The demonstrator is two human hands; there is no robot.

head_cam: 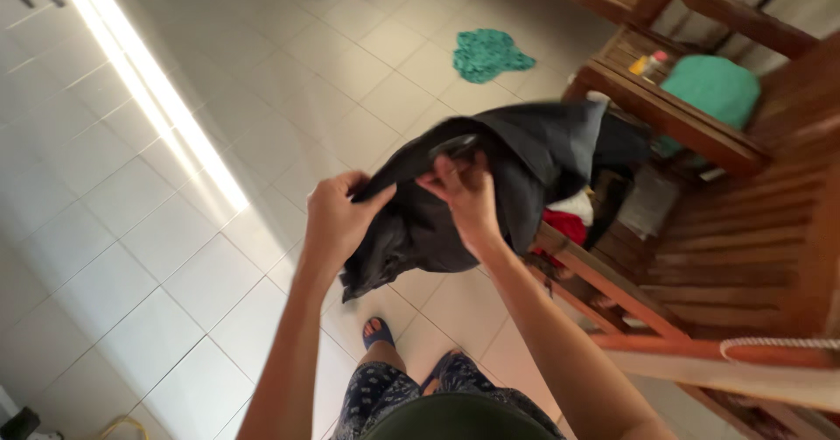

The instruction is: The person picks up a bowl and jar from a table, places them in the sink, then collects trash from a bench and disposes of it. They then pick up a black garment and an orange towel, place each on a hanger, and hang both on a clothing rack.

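Two bare hands held a dark, almost black cloth garment up in front of the person, above a floor of pale square tiles. The left hand was closed around a fold of the fabric at its lower left side, fingers curled in and thumb pressed on top. The right hand pinched the upper edge of the same garment near a stiffer dark band, fingers bent over the cloth. Both hands sat close together, with the fabric stretched between them; the rest of it hung down below the left hand and bunched out to the right, blurred at its far edge.

Just beside the garment on the right stood a brown wooden slatted bench, its armrest passing under the cloth. On the seat lay a small pile of clothes, red and white pieces showing behind the dark garment. A teal cushion rested farther back on the bench. On the tiles well apart from the hands lay a teal crumpled rag. A bright strip of sunlight crossed the floor at the left. Below, the person's patterned dark shorts and a blue sandal were visible.
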